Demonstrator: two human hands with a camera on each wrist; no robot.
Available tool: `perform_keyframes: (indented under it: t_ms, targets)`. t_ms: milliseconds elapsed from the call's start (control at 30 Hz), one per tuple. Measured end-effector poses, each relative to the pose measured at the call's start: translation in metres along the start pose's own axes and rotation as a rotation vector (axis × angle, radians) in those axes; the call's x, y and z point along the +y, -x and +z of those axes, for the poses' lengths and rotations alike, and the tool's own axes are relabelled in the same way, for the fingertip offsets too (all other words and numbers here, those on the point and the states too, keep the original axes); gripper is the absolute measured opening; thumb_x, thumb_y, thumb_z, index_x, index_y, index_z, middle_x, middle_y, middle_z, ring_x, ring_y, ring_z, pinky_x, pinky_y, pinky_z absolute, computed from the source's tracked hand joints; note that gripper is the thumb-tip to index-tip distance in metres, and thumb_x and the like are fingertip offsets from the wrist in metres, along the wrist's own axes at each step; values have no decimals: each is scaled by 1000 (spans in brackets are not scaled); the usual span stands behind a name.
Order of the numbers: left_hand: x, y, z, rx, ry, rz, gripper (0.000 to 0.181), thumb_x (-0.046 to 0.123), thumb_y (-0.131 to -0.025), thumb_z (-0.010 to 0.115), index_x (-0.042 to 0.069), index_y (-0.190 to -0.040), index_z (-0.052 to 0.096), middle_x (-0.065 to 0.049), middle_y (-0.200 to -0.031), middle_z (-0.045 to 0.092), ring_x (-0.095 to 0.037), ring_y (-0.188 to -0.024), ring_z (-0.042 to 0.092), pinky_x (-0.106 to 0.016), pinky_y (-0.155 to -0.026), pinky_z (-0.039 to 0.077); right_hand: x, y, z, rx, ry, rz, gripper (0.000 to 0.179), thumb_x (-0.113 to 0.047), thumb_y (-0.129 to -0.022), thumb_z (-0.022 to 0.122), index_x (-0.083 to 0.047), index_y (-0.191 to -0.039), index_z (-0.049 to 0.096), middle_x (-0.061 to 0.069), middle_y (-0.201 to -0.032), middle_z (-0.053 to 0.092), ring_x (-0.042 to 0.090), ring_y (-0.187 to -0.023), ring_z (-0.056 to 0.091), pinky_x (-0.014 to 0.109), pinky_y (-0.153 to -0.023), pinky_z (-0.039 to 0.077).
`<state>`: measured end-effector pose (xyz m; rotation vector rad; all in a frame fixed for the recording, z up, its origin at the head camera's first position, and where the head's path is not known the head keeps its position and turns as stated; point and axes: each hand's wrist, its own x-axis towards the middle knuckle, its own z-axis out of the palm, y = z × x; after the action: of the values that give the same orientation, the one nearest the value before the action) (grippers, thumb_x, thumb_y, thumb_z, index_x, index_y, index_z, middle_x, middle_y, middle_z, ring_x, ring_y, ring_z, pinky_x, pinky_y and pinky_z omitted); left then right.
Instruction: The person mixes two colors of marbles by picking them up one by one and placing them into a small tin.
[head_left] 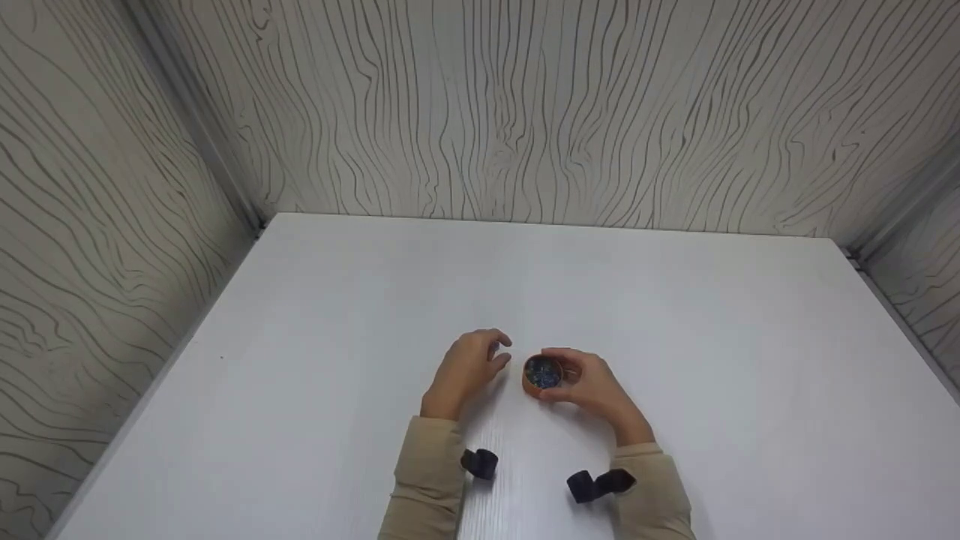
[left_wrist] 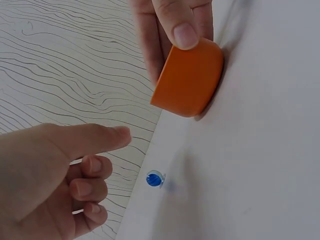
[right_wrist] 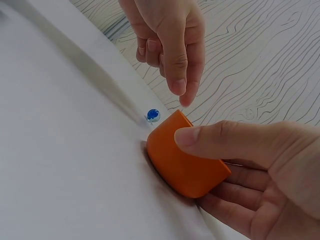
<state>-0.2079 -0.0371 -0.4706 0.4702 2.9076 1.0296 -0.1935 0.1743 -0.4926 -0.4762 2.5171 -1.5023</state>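
Note:
My right hand (head_left: 598, 384) grips a small orange cup (left_wrist: 187, 77) by its side, thumb on one face and fingers on the other. The cup is upright on the white table, and dark, glassy, marble-like pieces (head_left: 543, 371) show inside it. To the left, my left hand (head_left: 466, 367) hovers with fingers loosely bent and the thumb apart from them, holding nothing. In both wrist views a clear marble with blue inside (right_wrist: 153, 115) lies on the table near the cup and the left fingertips. I cannot make that marble out in the head view.
The white table (head_left: 337, 300) stretches around both hands. Wood-grain patterned panels (head_left: 495, 112) stand behind it and at the sides. A black camera mount (head_left: 480, 463) sticks out from the left sleeve, and another black mount (head_left: 596, 486) from the right.

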Motion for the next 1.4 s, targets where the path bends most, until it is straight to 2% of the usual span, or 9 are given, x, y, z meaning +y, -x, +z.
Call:
perform_keyframes:
  t_ms: [167,533,867,1100,1400]
  targets:
    - [-3,0,1,9,14,-8,20,14,-90,66,7,-109,69,-3,-76,58,-8,-65,42,-20,-60,37,0,1,0,-6,-12,1,65,-8,-73,82,9,-129,53,30,-131,57,45,-124,54,49,-104,44]
    - [-8,-3,2,-2,23,-77,22,14,-91,65,9,-112,68,-5,-80,62,-8,-66,44,-20,-60,38,-1,1,1,13,-10,34,64,-8,-73,81,7,-129,55,29,-132,56,44,-125,54,49,-105,43]
    - [-15,-5,5,33,38,-65,22,12,-91,64,7,-111,69,-3,-73,57,-8,-62,43,-20,-58,36,-1,1,0,6,-15,46,66,-10,-73,82,6,-130,54,28,-133,56,44,-127,52,49,-106,42]
    - [-18,-1,7,27,73,-142,25,12,-91,61,12,-116,67,-4,-92,67,-12,-77,53,-30,-75,49,-3,2,1,-1,-33,35,65,-6,-73,81,9,-130,52,30,-133,55,45,-125,53,48,-105,44]
    - [-20,-3,8,13,91,-169,27,14,-93,61,14,-120,66,-4,-95,67,-13,-80,56,-32,-78,50,-1,2,3,13,-25,66,64,-7,-73,81,5,-130,54,27,-133,56,43,-126,53,48,-106,43]
